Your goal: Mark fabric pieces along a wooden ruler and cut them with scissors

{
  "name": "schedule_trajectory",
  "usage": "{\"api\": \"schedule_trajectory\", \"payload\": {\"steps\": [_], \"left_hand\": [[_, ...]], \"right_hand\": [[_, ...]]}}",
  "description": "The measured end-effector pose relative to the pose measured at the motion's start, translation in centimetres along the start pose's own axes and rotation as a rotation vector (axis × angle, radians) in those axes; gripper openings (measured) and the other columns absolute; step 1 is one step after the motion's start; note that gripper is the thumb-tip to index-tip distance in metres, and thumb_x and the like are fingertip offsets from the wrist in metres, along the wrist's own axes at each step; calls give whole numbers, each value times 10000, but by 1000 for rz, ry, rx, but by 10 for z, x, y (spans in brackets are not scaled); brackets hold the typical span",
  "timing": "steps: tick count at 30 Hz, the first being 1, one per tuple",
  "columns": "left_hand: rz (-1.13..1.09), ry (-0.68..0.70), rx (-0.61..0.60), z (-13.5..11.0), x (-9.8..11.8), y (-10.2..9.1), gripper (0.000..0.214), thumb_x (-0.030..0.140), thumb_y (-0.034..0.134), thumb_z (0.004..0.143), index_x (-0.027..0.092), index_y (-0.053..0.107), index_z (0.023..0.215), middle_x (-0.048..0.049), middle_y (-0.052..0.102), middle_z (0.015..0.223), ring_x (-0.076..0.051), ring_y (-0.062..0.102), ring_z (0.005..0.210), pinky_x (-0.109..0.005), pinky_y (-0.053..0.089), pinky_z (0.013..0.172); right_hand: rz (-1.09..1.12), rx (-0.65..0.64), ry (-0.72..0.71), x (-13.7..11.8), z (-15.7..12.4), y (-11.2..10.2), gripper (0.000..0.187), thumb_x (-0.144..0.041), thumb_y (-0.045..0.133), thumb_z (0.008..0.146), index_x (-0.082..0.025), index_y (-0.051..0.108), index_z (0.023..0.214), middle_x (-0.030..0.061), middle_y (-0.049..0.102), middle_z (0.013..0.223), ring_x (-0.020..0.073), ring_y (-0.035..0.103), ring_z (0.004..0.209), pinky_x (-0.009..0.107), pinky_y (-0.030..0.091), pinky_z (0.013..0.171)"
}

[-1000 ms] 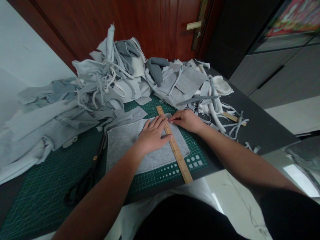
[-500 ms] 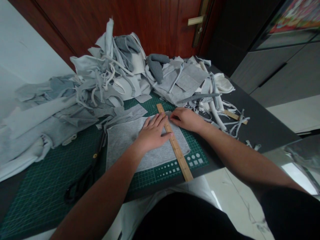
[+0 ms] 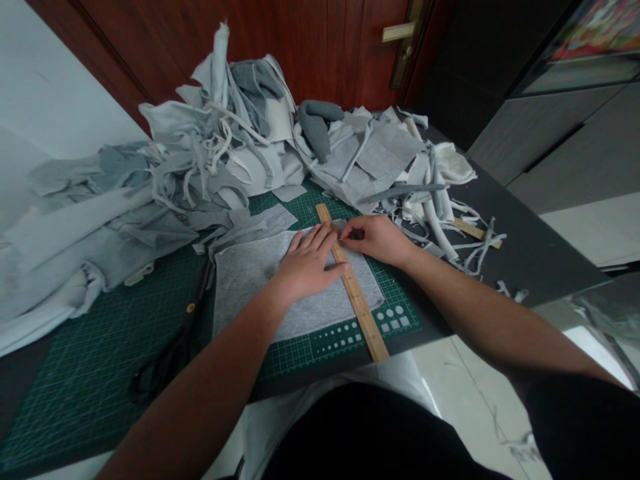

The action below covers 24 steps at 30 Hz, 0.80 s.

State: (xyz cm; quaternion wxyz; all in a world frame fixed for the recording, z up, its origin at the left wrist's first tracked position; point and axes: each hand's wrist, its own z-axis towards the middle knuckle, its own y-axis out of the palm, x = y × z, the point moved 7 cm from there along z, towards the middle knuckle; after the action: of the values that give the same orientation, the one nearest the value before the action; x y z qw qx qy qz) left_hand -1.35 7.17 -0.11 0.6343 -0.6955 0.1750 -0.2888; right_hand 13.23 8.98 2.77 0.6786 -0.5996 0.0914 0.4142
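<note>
A square of light grey cloth (image 3: pixel 250 277) lies flat on the green cutting mat (image 3: pixel 100 340). A wooden ruler (image 3: pixel 357 300) runs across the cloth's right side from far to near. My left hand (image 3: pixel 307 263) lies open and flat on the cloth, fingertips pressing on the ruler. My right hand (image 3: pixel 375 239) rests just right of the ruler near its far end, fingers pinched together on something I cannot make out.
A big heap of grey and white fabric scraps (image 3: pixel 215 153) covers the back of the table. Black scissors (image 3: pixel 173 353) lie on the mat at the left. A second wooden stick (image 3: pixel 475 231) lies among loose strips at the right. The table's edge runs close to my body.
My right hand's fingers have curled from stretched out into a pinch beside the ruler. My left hand and the ruler stay where they were. The view has shifted slightly.
</note>
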Motion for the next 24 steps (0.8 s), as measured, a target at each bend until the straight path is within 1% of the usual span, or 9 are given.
{"api": "schedule_trajectory", "payload": {"steps": [7, 11, 15, 19, 24], "left_hand": [[-4, -10, -8, -1, -1, -1, 778, 616, 427, 1026, 176, 279, 1650, -97, 212, 1758, -281, 165, 1634, -516, 133, 1323], [-4, -8, -19, 0, 0, -1, 780, 612, 427, 1025, 166, 281, 1649, -100, 198, 1761, -279, 158, 1636, -518, 134, 1323], [-6, -11, -11, 0, 0, 0, 784, 608, 425, 1025, 170, 265, 1656, -104, 207, 1759, -277, 162, 1635, -508, 128, 1324], [-6, -10, -6, 1, 0, 1, 795, 615, 423, 1021, 184, 241, 1664, -104, 202, 1760, -277, 164, 1634, -504, 123, 1324], [4, -20, -22, 1, 0, 0, 801, 616, 421, 1023, 162, 250, 1660, -116, 205, 1757, -279, 175, 1632, -496, 123, 1325]], "right_hand": [[-44, 47, 14, 2, -1, -2, 122, -118, 708, 826, -202, 780, 877, 7, 762, 857, 153, 648, 729, 271, 462, 732], [-30, 39, 30, 2, -1, 0, 137, -138, 700, 847, -197, 787, 935, 21, 771, 886, 164, 673, 750, 277, 477, 728], [-70, 31, 33, 0, -1, 4, 110, -147, 711, 848, -185, 789, 916, 40, 772, 895, 173, 681, 772, 287, 480, 746], [-82, 91, 52, -3, -2, 3, 86, -166, 712, 863, -185, 782, 909, 31, 762, 859, 164, 666, 744, 279, 469, 726], [-99, 113, 31, -9, -3, 7, 66, -146, 710, 868, -175, 767, 887, 45, 746, 872, 170, 662, 768, 280, 467, 749]]}}
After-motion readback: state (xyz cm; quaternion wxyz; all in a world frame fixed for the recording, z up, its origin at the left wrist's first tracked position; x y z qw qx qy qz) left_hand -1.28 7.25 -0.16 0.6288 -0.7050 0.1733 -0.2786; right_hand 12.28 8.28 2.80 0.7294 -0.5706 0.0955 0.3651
